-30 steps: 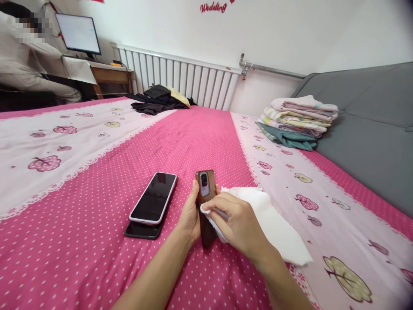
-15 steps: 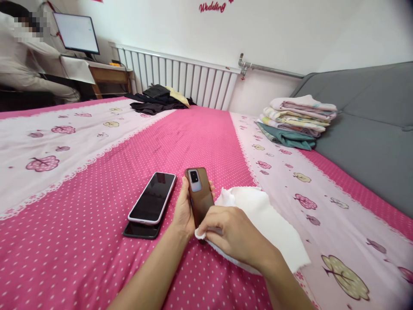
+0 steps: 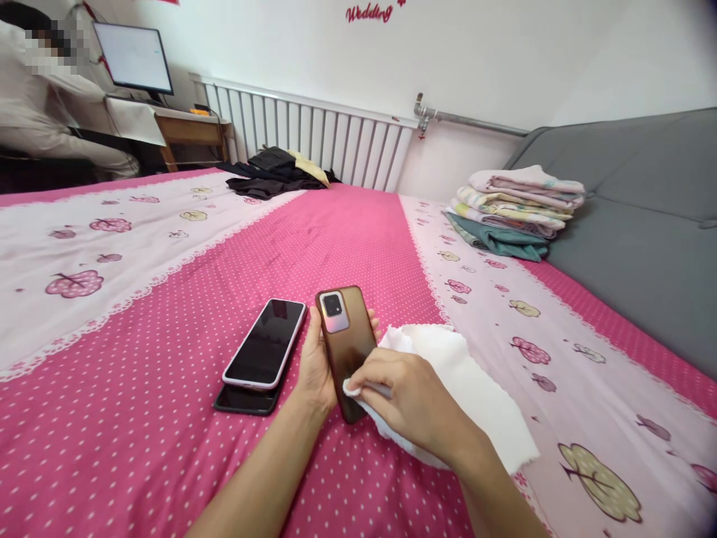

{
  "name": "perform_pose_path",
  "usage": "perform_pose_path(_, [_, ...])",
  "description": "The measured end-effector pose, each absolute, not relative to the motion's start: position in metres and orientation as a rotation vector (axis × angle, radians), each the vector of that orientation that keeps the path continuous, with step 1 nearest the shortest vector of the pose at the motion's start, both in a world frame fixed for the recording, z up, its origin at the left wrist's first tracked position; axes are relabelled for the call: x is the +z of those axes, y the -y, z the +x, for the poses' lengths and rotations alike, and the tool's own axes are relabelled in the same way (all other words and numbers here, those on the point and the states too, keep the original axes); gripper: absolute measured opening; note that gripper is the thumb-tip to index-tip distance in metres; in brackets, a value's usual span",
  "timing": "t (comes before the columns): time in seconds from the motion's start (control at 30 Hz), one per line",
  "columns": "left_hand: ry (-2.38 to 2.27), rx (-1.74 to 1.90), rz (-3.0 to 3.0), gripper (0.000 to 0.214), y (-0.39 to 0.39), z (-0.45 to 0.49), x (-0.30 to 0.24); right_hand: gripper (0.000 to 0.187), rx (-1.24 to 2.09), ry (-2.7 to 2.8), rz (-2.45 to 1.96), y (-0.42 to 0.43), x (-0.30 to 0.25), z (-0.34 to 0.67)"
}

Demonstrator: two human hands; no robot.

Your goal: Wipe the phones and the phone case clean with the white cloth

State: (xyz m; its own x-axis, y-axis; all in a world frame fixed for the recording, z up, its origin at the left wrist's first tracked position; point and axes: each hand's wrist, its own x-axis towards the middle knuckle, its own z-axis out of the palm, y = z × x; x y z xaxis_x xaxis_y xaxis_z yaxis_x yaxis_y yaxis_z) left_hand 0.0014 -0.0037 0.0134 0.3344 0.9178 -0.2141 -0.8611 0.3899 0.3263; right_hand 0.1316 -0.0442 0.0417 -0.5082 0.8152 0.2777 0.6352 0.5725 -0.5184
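My left hand (image 3: 318,366) is wrapped round a smartphone (image 3: 350,336) in a brown translucent case, its back and camera block facing up. Fingertips show past the phone's right edge. Between the fingers of my right hand (image 3: 400,392) is pinched a corner of a white cloth (image 3: 470,381), which touches the lower part of the phone's back. The rest of the cloth spreads over the bed to the right. Left of my hands, a phone with a white rim (image 3: 266,344) lies screen up on top of a black phone (image 3: 246,400), partly covering it.
A pink dotted bedspread (image 3: 347,239) lies under everything. Folded cloths (image 3: 515,202) are stacked at the right by a grey headboard (image 3: 644,194). Dark clothes (image 3: 274,172) lie at the far edge before a radiator (image 3: 314,127). A person (image 3: 45,104) sits at a desk with a monitor (image 3: 134,60).
The phone in my left hand has turned so more of its back faces up. My right hand has shifted slightly up and right, with the cloth corner moving onto the phone's back.
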Motion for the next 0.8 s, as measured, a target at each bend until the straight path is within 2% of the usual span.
perform_pose_path(0.27, [-0.259, 1.075, 0.242, 0.070, 0.005, 0.003, 0.010, 0.016, 0.298, 2.073, -1.281, 0.037, 0.039, 0.132])
perform_pose_path(0.8, [-0.190, 1.015, 0.269, 0.064, 0.008, 0.006, 0.009, 0.015, -0.043, 1.794, -1.358, 0.032, 0.038, 0.139])
